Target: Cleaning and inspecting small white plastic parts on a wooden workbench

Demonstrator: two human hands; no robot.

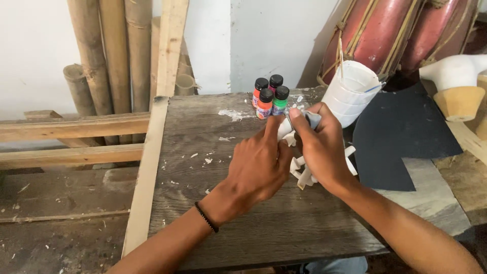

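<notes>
Both my hands meet over the middle of a weathered wooden board (243,223). My left hand (258,167), with a black bead bracelet at the wrist, and my right hand (319,149) together pinch a small white object with several thin white strips (304,175) hanging below it. Part of it is hidden between my fingers. Just behind my hands stand several small paint bottles (269,99) with black caps, in orange, green and pink.
A white strip-built cup (352,91) holding sticks stands at the right, beside a dark sandpaper sheet (401,134). Bamboo poles (114,50) and wooden planks lean at the left. Red drum-like bodies (385,30) and a white-and-tan shape (459,83) sit at the back right.
</notes>
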